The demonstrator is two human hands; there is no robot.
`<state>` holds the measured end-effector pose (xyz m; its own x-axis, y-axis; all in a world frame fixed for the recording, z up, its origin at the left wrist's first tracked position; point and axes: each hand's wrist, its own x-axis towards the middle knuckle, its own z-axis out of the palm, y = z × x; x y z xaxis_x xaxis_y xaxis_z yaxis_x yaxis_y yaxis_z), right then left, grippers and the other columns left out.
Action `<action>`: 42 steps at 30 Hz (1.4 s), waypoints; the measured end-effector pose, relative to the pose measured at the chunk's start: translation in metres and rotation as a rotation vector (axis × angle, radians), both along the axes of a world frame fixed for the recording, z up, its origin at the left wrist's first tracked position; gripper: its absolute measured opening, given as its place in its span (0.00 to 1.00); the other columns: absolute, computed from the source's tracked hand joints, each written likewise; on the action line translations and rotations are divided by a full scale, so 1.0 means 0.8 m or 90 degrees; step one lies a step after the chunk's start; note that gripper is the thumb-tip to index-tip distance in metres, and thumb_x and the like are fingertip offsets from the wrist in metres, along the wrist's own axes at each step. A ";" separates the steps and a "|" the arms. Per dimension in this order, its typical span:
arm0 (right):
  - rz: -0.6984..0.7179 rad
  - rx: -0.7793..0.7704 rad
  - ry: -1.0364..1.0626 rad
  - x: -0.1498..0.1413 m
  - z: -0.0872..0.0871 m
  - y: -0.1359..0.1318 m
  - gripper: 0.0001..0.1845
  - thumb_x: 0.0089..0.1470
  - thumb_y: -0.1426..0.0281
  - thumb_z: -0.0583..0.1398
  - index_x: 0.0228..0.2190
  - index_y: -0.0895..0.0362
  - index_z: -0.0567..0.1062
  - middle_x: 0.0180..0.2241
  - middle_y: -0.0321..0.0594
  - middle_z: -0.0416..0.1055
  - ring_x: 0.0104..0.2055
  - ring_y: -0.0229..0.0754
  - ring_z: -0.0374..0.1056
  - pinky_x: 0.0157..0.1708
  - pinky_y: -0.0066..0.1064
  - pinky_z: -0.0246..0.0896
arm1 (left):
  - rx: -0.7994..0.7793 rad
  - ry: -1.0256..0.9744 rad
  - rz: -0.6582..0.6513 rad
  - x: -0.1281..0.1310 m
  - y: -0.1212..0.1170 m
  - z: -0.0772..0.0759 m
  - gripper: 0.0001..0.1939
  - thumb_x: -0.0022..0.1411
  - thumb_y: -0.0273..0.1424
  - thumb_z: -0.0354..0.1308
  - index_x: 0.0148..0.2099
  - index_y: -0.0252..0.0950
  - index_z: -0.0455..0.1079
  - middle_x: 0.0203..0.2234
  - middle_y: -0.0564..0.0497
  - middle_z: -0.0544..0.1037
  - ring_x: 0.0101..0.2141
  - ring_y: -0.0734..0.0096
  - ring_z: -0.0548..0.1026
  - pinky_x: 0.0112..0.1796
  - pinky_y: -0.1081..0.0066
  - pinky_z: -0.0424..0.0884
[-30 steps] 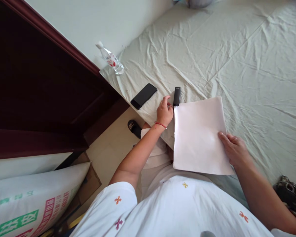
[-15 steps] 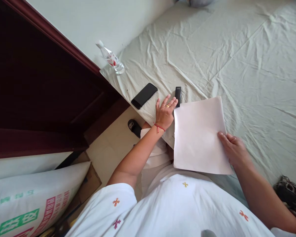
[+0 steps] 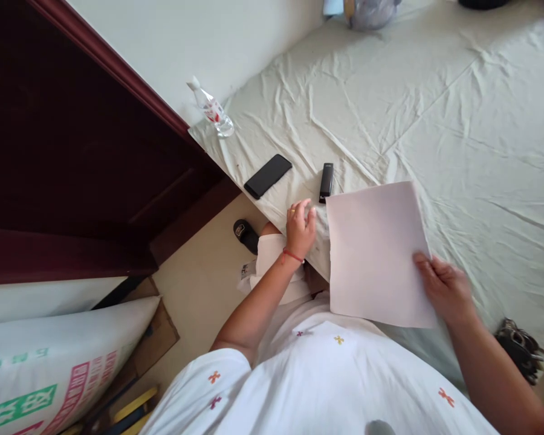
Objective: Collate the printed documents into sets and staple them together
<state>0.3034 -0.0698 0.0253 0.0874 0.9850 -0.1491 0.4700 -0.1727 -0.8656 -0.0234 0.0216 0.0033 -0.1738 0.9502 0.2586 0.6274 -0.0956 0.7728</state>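
Here, the right hand (image 3: 451, 293) has hold of the big, plain white paper (image 3: 378, 254). Its thumb lies on top at the right edge, and its other fingers are bent beside and under that edge, partly out of sight. These fingers are shut on the paper, which spreads out to their left, nearly as far as the left hand (image 3: 300, 235).

The left hand wears a thin red string bracelet (image 3: 293, 255) and holds nothing. Its fingers (image 3: 301, 209) are a bit curled and partly open, near the paper's left edge. I can't tell if they touch the wrinkly, pale green-gray cloth (image 3: 471, 145) under them.

Just past the left fingers is a small, long black thing (image 3: 326, 182), shaped like a stapler. Its near end is right by the paper's top left corner; I can't tell if they touch. A flat black phone (image 3: 268, 176) lies on the cloth, ahead and to the left of the left fingers. Farther that way, well apart from them, stands a clear plastic bottle (image 3: 214, 113) with a white cap and a red and white label. A black slipper (image 3: 245, 235) is on the floor (image 3: 194, 272), left of the left hand.
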 end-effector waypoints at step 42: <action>-0.023 0.120 0.017 -0.055 -0.048 0.085 0.22 0.63 0.47 0.60 0.33 0.52 0.77 0.24 0.33 0.66 0.26 0.38 0.57 0.26 0.31 0.51 | -0.095 -0.301 0.042 0.007 -0.047 -0.016 0.34 0.65 0.63 0.53 0.27 0.37 0.58 0.21 0.55 0.59 0.27 0.73 0.57 0.31 0.68 0.55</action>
